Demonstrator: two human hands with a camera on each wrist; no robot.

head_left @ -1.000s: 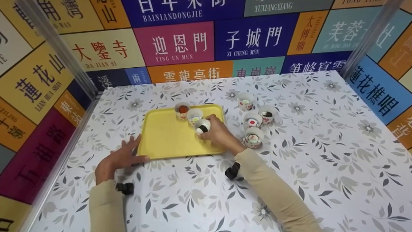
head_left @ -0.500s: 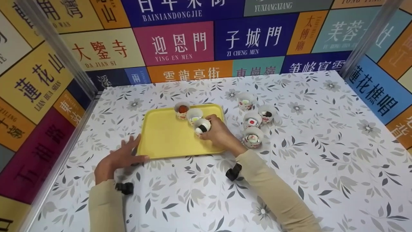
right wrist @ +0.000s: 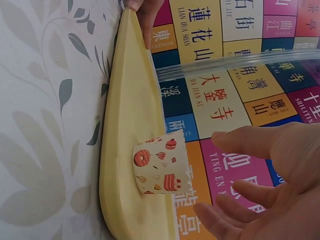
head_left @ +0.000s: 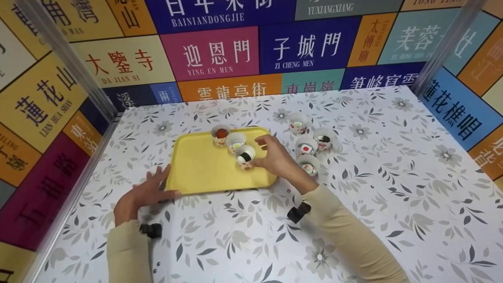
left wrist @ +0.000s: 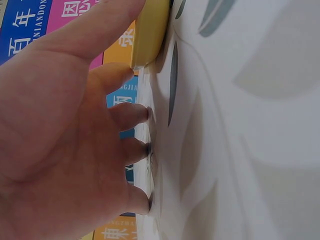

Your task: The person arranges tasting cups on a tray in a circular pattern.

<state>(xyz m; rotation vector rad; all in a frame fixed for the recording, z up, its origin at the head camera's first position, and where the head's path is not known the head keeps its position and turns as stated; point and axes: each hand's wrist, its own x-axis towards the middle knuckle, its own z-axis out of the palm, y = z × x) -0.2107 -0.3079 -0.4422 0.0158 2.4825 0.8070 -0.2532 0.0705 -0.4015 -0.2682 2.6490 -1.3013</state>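
A yellow tray (head_left: 200, 173) lies on the flowered table and carries three paper cups. The front cup (head_left: 245, 156) holds a white piece with a black band. My right hand (head_left: 260, 151) hovers just right of this cup, fingers spread and apart from it. In the right wrist view the patterned cup (right wrist: 160, 167) stands upright on the tray (right wrist: 125, 130), with my right hand (right wrist: 250, 175) open beside it. My left hand (head_left: 157, 186) rests at the tray's front left corner, thumb on the rim. In the left wrist view my left hand (left wrist: 90, 125) has its fingertips on the table and its thumb over the tray edge (left wrist: 150, 30).
Behind the front cup stand a cup with an orange piece (head_left: 221, 135) and a white-filled cup (head_left: 236, 141). Several more filled cups (head_left: 306, 146) stand on the table right of the tray. Colourful sign walls enclose the table on three sides.
My right hand has let go of the front cup and drawn back slightly to the right; the cup now stands free on the tray. The left hand has stayed put.
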